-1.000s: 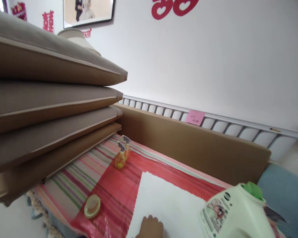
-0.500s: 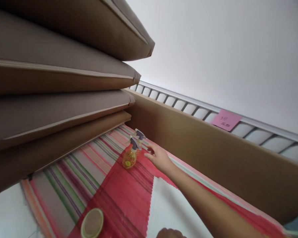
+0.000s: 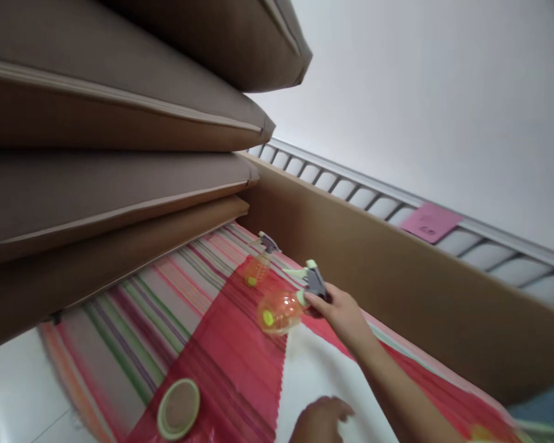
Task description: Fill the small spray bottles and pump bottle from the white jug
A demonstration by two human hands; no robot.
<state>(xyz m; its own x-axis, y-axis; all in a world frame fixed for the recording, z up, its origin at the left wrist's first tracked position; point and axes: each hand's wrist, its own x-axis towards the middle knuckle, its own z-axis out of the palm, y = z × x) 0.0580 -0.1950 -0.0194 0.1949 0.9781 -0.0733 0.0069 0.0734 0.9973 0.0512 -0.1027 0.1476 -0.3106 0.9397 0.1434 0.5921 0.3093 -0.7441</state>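
Observation:
My right hand (image 3: 339,311) is closed on the grey-and-pale-green trigger head of a spray bottle (image 3: 279,312). The bottle's clear, orange-looking body tilts to the left above the red sheer cloth (image 3: 226,351). Behind it, a second spray bottle (image 3: 258,271) of the same kind stands upright on the red cloth. At the bottom edge my left hand (image 3: 321,421) is over a white cloth (image 3: 327,369) with a zigzag edge; its fingers are loosely bent and apart, with nothing seen in them. A round lid-like piece with a pale rim (image 3: 178,409) is at the lower left.
Several thick brown cushions (image 3: 120,184) are stacked on the left, overhanging the striped cloth (image 3: 138,307). A brown board (image 3: 397,264) runs along the right, with a slatted grey radiator (image 3: 489,257) and a pink note (image 3: 431,221) behind it. White floor (image 3: 18,381) shows at lower left.
My right hand has taken hold of the nearer spray bottle, lifted it and brought it toward me and to the right. My left hand has come further into view. The camera view has shifted slightly.

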